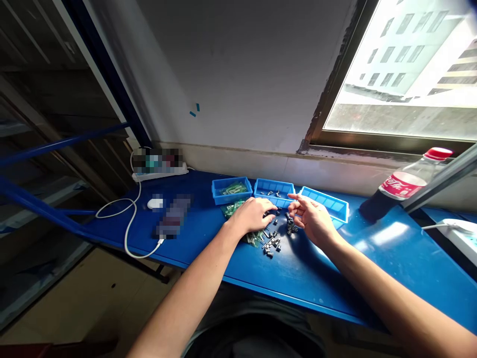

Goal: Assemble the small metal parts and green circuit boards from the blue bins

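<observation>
My left hand reaches over small metal parts on the blue table, its fingers bent downward and its thumb apart from them. Beneath it lies a clear greenish plastic bag of thin metal pieces, partly hidden by the hand and wrist. Short silvery fittings are scattered in front of the fingers. My right hand hovers by a cluster of dark small parts, fingers loosely spread, with nothing visible in them. Behind the hands, the middle blue bin contains a few small pieces.
A left blue bin holds greenish bags; a right blue bin is partly covered by my right hand. A cola bottle stands at the right. Leftward are a blurred phone, a white cable and a power strip.
</observation>
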`<state>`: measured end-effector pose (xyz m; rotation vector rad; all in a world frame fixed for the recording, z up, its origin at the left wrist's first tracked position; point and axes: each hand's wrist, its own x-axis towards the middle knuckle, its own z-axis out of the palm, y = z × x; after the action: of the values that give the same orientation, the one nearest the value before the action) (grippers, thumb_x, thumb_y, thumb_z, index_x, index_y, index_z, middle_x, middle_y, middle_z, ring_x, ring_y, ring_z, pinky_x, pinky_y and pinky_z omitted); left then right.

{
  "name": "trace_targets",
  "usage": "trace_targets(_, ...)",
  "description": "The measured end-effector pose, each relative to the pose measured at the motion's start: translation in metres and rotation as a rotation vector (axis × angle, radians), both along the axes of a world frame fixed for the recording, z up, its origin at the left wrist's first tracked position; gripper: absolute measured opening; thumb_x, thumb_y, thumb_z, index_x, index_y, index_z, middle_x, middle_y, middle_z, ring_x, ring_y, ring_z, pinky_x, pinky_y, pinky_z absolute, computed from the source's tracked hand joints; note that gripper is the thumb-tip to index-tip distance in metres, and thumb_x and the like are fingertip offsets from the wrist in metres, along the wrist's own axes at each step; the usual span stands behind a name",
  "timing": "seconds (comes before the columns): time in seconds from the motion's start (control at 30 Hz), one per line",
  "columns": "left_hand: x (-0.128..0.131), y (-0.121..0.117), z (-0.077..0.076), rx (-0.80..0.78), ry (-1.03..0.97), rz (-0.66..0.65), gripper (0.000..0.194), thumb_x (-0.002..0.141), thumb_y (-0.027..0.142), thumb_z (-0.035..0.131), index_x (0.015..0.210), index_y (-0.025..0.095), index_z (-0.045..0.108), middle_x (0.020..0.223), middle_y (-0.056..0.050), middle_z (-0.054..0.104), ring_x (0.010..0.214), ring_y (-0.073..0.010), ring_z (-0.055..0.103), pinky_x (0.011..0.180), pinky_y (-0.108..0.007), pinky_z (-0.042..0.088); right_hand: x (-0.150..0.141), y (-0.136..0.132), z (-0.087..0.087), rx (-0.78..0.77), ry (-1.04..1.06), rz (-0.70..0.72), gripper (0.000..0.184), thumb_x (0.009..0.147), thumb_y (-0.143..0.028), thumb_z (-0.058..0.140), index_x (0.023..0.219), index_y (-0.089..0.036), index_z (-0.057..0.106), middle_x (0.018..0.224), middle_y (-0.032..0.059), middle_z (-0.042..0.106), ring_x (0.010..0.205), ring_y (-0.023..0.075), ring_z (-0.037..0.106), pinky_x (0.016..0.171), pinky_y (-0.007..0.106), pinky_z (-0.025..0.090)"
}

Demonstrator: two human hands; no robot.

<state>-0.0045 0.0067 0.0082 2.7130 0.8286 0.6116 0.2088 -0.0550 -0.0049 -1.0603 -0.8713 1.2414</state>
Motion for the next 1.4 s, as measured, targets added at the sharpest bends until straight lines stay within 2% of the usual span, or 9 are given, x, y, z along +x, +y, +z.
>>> trace_targets(0.17,0.001,0.000,0.001,-0.036,0.053,0.038,0.026,0.099,0.024,0.066,0.118,0.020,0.083,0.118,-0.006,0.083,0.108,-0.0240,0.077,0.097,-0.033,0.060,-0.007,-0.004,-0.004,0.036,-0.088,0.053,0.035,0.089,-0.056,0.079,0.108,-0.027,0.078,0.079,0.0014,0.069,0.063,0.0149,0.059,0.043,0.022,0.035)
trace_targets(0.33,0.000,-0.001,0.001,-0.079,0.016,0.041,0.027,0.094,0.031,0.074,0.117,0.020,0.083,0.116,-0.007,0.083,0.106,-0.0255,0.078,0.093,-0.033,0.061,-0.008,-0.005,-0.006,0.064,-0.161,0.070,0.037,0.091,-0.060,0.076,0.108,-0.027,0.078,0.080,0.0013,0.069,0.063,0.0147,0.057,0.046,0.023,0.037)
trace_targets(0.5,0.000,-0.004,0.001,-0.096,-0.002,0.042,0.023,0.093,0.021,0.069,0.110,0.020,0.084,0.110,-0.007,0.084,0.101,-0.0247,0.078,0.089,-0.033,0.060,-0.007,-0.005,-0.008,0.082,-0.189,0.086,0.038,0.091,-0.061,0.076,0.107,-0.026,0.077,0.081,0.0015,0.068,0.063,0.0148,0.057,0.047,0.024,0.037)
trace_targets(0.7,0.001,-0.005,-0.001,-0.133,-0.028,0.057,0.017,0.090,0.023,0.073,0.104,0.022,0.084,0.102,-0.005,0.084,0.095,-0.0244,0.078,0.084,-0.034,0.060,-0.007,-0.005,-0.009,0.096,-0.218,0.092,0.038,0.092,-0.061,0.076,0.105,-0.025,0.076,0.081,0.0012,0.068,0.063,0.0144,0.057,0.049,0.025,0.039)
trace_targets(0.83,0.002,-0.003,-0.002,-0.082,-0.078,0.056,0.014,0.086,0.014,0.075,0.096,0.020,0.082,0.097,-0.005,0.083,0.098,-0.0252,0.077,0.092,-0.037,0.060,-0.007,-0.006,-0.007,0.107,-0.253,0.080,0.040,0.092,-0.063,0.074,0.105,-0.026,0.075,0.080,0.0014,0.069,0.062,0.0153,0.058,0.049,0.026,0.041)
trace_targets(0.93,0.004,-0.003,-0.002,-0.065,-0.206,0.046,0.012,0.086,0.011,0.075,0.093,0.019,0.079,0.098,-0.005,0.082,0.100,-0.0248,0.076,0.097,-0.038,0.059,-0.007,-0.006,-0.004,0.128,-0.313,0.072,0.041,0.093,-0.065,0.072,0.105,-0.025,0.074,0.080,0.0020,0.070,0.061,0.0161,0.060,0.048,0.027,0.043)
trace_targets(1.1,0.010,-0.007,0.001,-0.309,-0.559,0.063,0.007,0.091,0.016,0.075,0.098,0.018,0.074,0.098,-0.005,0.081,0.092,-0.0192,0.078,0.083,-0.031,0.063,-0.005,-0.006,-0.005,0.267,-0.542,-0.002,0.038,0.096,-0.061,0.069,0.114,-0.027,0.074,0.091,0.0051,0.075,0.075,0.0207,0.069,0.057,0.031,0.054)
trace_targets(1.27,0.016,-0.007,-0.005,-0.583,-0.755,0.026,0.017,0.088,0.017,0.080,0.104,0.016,0.073,0.104,-0.008,0.080,0.098,-0.0209,0.080,0.090,-0.035,0.066,-0.005,-0.007,-0.008,0.447,-0.730,-0.027,0.025,0.100,-0.049,0.069,0.113,-0.030,0.077,0.108,0.0068,0.075,0.093,0.0237,0.072,0.075,0.037,0.062)
trace_targets(1.4,0.018,-0.005,-0.009,-0.681,-0.834,-0.001,0.027,0.084,0.012,0.083,0.107,0.015,0.071,0.110,-0.010,0.079,0.105,-0.0234,0.080,0.095,-0.039,0.066,-0.006,-0.007,-0.007,0.432,-0.686,-0.008,0.025,0.100,-0.049,0.069,0.110,-0.028,0.078,0.103,0.0063,0.076,0.081,0.0217,0.072,0.073,0.038,0.063)
